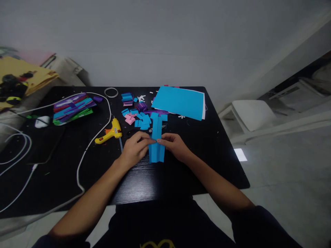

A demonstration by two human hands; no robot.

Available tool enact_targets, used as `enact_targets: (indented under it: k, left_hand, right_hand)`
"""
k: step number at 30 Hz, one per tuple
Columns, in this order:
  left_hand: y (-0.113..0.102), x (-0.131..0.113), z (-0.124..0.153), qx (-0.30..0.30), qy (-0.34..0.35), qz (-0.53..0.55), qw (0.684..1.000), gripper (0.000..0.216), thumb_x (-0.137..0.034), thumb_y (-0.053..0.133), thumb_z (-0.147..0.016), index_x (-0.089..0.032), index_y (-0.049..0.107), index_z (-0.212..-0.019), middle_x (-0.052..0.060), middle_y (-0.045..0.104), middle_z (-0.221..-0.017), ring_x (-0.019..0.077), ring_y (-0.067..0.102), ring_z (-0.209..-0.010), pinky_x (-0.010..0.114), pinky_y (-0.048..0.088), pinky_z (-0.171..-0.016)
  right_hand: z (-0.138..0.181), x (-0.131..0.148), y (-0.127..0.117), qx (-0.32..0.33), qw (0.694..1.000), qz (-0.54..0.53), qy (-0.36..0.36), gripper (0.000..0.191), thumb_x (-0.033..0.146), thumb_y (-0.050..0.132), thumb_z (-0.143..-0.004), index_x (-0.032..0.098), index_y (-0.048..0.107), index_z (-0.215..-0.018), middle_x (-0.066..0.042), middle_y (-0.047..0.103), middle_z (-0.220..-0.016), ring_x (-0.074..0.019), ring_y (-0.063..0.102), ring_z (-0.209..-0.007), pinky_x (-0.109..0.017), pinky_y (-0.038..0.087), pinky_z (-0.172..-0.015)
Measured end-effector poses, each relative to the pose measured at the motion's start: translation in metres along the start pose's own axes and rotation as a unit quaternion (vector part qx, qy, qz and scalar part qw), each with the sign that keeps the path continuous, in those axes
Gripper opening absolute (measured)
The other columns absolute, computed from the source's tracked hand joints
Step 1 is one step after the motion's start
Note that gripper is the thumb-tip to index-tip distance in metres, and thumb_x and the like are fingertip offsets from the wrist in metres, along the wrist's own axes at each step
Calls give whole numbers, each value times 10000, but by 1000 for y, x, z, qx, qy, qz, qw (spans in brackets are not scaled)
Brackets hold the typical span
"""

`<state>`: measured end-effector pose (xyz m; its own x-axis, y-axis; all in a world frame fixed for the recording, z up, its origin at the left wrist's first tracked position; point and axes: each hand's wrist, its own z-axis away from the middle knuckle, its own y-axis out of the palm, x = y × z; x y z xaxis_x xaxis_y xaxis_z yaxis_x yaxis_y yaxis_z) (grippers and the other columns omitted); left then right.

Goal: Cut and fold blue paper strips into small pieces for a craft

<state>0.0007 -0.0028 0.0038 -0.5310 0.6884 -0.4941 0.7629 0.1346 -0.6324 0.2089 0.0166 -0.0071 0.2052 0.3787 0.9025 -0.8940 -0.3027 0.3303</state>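
A long blue paper strip [156, 132], folded lengthwise into pleats, lies on the black table [144, 179] in front of me. My left hand [134, 148] pinches its left side with fingers closed on the paper. My right hand [175, 146] pinches its right side the same way. Both thumbs and forefingers meet near the middle of the strip.
A yellow glue gun [110, 132] with a white cord [85, 151] lies left of my hands. Small blue, pink and purple paper pieces [138, 113] are scattered behind the strip. A blue sheet [179, 101] sits back right, a stack of coloured paper [72, 108] back left, a tape ring [111, 92] behind.
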Motion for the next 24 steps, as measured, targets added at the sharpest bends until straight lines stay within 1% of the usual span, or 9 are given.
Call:
enact_targets:
  k: [2,4,5,6,8,10,13,20,24]
  left_hand:
    - [1,0,-2,-30,-56,27,998,156,-144,566,-936,-202,709,-963,63,678,-963,180,651,-905,306,540,-802]
    - [2,0,-5,-45,-152,88,984,137,-190,549,-953,-188,669,-1021,59,680,-955,175,651,-860,300,536,-766]
    - [3,0,-6,-36,-201,128,971,152,-223,533,-966,-183,656,-1047,52,679,-936,169,647,-819,290,532,-731]
    - [4,0,-7,-12,-242,169,955,174,-263,519,-979,-178,652,-1052,41,674,-902,161,637,-773,279,523,-695]
    - [6,0,-9,48,-290,225,929,220,-351,536,-978,-172,664,-985,5,631,-778,140,585,-677,251,481,-624]
    - [7,0,-10,87,-304,236,919,262,-414,608,-936,-170,658,-854,-31,541,-660,116,499,-601,228,409,-567]
    - [9,1,-9,100,-304,239,917,287,-429,678,-883,-169,632,-772,-54,467,-605,95,417,-560,220,342,-543]
    - [10,6,-5,108,-323,245,908,312,-457,716,-846,-162,642,-778,-47,510,-606,96,430,-563,222,339,-550]
    - [10,7,-6,111,-339,264,896,336,-480,732,-823,-160,645,-765,-36,536,-609,102,444,-565,224,345,-543]
  right_hand:
    - [0,-1,-1,-20,999,39,-29,325,452,873,-689,180,719,-778,10,712,-744,-138,636,-670,-270,525,-666]
    - [0,-3,-2,-36,995,68,-60,302,444,859,-704,183,722,-767,6,719,-750,-146,646,-696,-276,522,-692]
    - [0,-3,-2,-40,994,78,-71,298,447,854,-707,185,722,-762,2,726,-757,-152,652,-707,-283,525,-703]
    - [0,-4,-2,-42,993,84,-77,299,455,848,-710,188,722,-762,-3,733,-767,-159,658,-716,-292,529,-711]
    - [-1,-4,-2,-41,991,95,-81,303,468,839,-716,192,728,-771,-14,743,-790,-172,667,-731,-307,535,-719]
    - [0,-4,-2,-41,990,108,-82,300,467,834,-719,190,734,-774,-18,742,-789,-175,665,-730,-308,530,-708]
    - [0,-3,-3,-38,988,126,-83,293,461,826,-731,185,733,-760,-14,729,-764,-165,649,-705,-296,511,-687]
    - [-3,-4,-6,-27,982,165,-84,335,498,783,-768,169,723,-749,-4,675,-697,-142,584,-643,-263,451,-605]
    - [-4,-6,-7,-26,980,180,-79,367,530,752,-791,167,707,-754,-5,664,-685,-149,583,-645,-267,455,-605]
